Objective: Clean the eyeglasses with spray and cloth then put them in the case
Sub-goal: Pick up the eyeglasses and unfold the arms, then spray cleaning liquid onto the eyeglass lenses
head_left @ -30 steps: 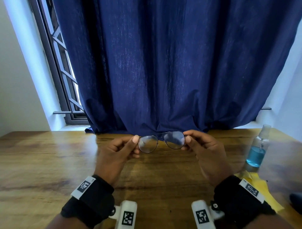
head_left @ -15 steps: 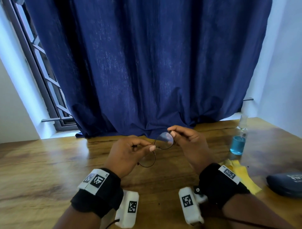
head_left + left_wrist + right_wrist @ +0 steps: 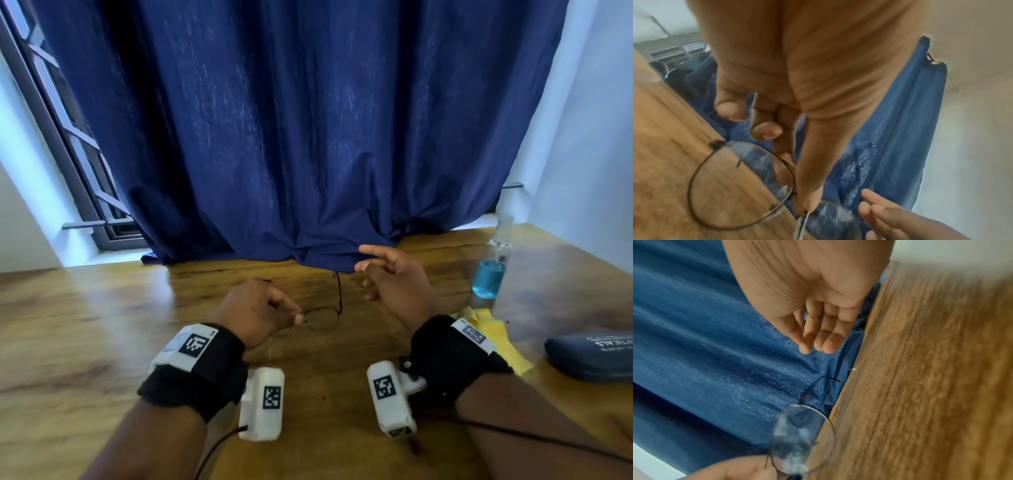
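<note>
Left hand: pinches the eyeglasses at the bridge, above the wooden table.
Right hand: fingers spread, holding nothing.

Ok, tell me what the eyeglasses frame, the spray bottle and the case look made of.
Eyeglasses: thin dark wire rims, probably metal; clear lenses.
Spray bottle: see-through, likely plastic, with blue liquid showing inside.
Case: dark blue, matte, rounded; looks like soft fabric or leatherette, hard to tell.

We see a wooden table; along the table's far edge hangs a dark blue curtain, and left of the curtain a barred window.
</note>
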`<state>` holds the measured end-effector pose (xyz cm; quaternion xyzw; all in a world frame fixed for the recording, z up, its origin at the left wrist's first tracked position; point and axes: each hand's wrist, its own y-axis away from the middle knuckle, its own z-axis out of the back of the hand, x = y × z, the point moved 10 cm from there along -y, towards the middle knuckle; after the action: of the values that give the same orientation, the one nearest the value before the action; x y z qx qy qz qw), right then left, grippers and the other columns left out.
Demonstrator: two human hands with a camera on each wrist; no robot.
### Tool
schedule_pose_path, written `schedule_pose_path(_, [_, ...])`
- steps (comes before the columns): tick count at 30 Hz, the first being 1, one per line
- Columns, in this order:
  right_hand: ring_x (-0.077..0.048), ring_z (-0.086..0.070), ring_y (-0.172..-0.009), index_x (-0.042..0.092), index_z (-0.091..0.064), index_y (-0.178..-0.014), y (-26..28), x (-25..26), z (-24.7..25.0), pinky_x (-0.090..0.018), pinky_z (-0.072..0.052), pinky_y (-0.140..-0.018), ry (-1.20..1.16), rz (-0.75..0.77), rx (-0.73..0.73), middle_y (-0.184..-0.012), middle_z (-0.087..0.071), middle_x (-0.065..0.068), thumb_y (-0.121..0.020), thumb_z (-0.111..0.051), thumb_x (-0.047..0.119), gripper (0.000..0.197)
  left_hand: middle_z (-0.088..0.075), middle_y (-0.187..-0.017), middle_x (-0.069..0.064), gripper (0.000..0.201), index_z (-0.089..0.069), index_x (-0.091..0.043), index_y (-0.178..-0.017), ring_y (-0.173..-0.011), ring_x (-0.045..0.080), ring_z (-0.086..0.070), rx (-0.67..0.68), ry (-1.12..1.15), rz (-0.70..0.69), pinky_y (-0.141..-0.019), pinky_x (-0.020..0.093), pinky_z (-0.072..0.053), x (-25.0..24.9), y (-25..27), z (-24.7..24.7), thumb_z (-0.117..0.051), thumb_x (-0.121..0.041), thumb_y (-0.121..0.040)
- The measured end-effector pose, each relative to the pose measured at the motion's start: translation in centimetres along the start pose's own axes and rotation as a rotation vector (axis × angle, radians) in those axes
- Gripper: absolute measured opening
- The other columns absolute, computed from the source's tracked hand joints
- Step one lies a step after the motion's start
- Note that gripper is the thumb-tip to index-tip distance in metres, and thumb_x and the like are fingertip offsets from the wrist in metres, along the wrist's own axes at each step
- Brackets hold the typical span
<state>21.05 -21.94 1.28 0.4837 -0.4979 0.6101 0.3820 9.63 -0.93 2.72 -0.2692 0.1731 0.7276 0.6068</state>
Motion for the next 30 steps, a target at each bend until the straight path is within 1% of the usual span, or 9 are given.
schedule_pose_path(3, [-0.013,-0.065,-0.075,0.023,-0.07,-0.121,0.1,-0.2,0.1,-0.031,-0.06,-0.064,0.002,-0.012,-0.009,-0.099,-0.078,-0.004,-0.096,-0.066,0.011,0.027,-0.076,-0.094,-0.015,0.005,-0.081,-0.031,-0.088,-0.088,-0.004,-0.064,0.036,0.04,0.0,-0.072,0.012,-0.046,-0.4,0.2,-0.8,-0.081,-0.033,-0.084])
schedule_pose_path(6, [-0.012,-0.065,-0.073,0.024,-0.071,-0.117,0.3,0.6,0.2,-0.03,-0.06,-0.062,0.007,0.026,-0.028,-0.097,-0.078,-0.004,-0.097,-0.064,0.01,0.026,-0.074,-0.092,-0.012,0.013,-0.078,-0.032,-0.097,-0.069,-0.012,-0.061,-0.094,0.164,-0.091,-0.056,0.005,-0.044,-1.8,1.0,0.4,-0.08,-0.034,-0.084])
schedule_pose_path(9, [-0.006,-0.065,-0.067,0.022,-0.071,-0.116,1.0,2.5,0.4,-0.03,-0.056,-0.065,0.043,0.106,-0.066,-0.094,-0.079,-0.002,-0.097,-0.062,0.008,0.025,-0.078,-0.091,-0.012,0.009,-0.079,-0.03,-0.096,-0.078,-0.014,-0.065,-0.245,0.361,-0.213,-0.067,0.001,-0.046,-3.5,2.4,1.5,-0.078,-0.03,-0.087])
schedule_pose_path(13, [0.001,-0.065,-0.066,0.023,-0.073,-0.114,3.0,5.8,3.0,-0.032,-0.057,-0.069,0.147,0.21,-0.146,-0.086,-0.078,0.006,-0.095,-0.062,0.007,0.027,-0.077,-0.1,-0.024,0.012,-0.078,-0.029,-0.099,-0.091,-0.007,-0.07,-0.215,0.564,-0.277,-0.076,0.006,-0.051,-5.2,3.5,0.4,-0.074,-0.023,-0.09])
schedule_pose_path(18, [-0.002,-0.067,-0.078,0.017,-0.075,-0.111,5.6,9.1,10.5,-0.013,-0.051,-0.077,0.35,0.257,-0.288,-0.091,-0.077,0.002,-0.092,-0.067,0.007,0.023,-0.076,-0.097,-0.027,0.013,-0.077,-0.03,-0.102,-0.086,-0.016,-0.067,-0.201,0.668,-0.279,-0.071,0.005,-0.049,-5.9,4.6,0.2,-0.068,-0.025,-0.094])
schedule_pose_path(20, [-0.012,-0.07,-0.091,0.02,-0.072,-0.116,4.9,8.6,14.9,-0.026,-0.054,-0.087,0.425,0.169,-0.437,-0.099,-0.074,0.003,-0.087,-0.071,0.012,0.029,-0.076,-0.092,-0.027,0.014,-0.077,-0.03,-0.103,-0.077,-0.016,-0.065,-0.201,0.686,-0.279,-0.071,0.009,-0.047,-6.0,4.8,0.3,-0.066,-0.028,-0.095])
schedule_pose_path(22, [-0.027,-0.065,-0.115,0.021,-0.059,-0.135,2.9,6.5,18.4,-0.038,-0.05,-0.102,0.584,-0.017,-0.509,-0.117,-0.067,-0.003,-0.081,-0.079,0.023,0.058,-0.076,-0.092,-0.023,0.015,-0.077,-0.03,-0.104,-0.075,-0.013,-0.064,-0.196,0.701,-0.278,-0.076,0.018,-0.047,-5.7,4.7,0.4,-0.064,-0.029,-0.097])
schedule_pose_path(25, [-0.033,-0.054,-0.132,0.015,-0.032,-0.156,0.3,3.5,20.4,-0.043,-0.045,-0.109,0.709,-0.28,-0.385,-0.145,-0.054,-0.012,-0.072,-0.089,0.039,0.104,-0.076,-0.094,-0.019,0.017,-0.077,-0.031,-0.105,-0.075,-0.013,-0.064,-0.206,0.723,-0.265,-0.078,0.023,-0.048,-5.2,4.5,0.6,-0.062,-0.028,-0.098])
schedule_pose_path(30, [-0.028,-0.062,-0.095,0.005,-0.06,-0.123,-2.2,0.7,19.4,-0.037,-0.051,-0.08,0.762,-0.457,-0.215,-0.11,-0.064,-0.01,-0.073,-0.09,0.039,0.067,-0.075,-0.087,-0.02,0.018,-0.077,-0.03,-0.106,-0.073,-0.009,-0.062,-0.231,0.758,-0.249,-0.08,0.031,-0.052,-3.8,3.7,1.1,-0.061,-0.027,-0.099])
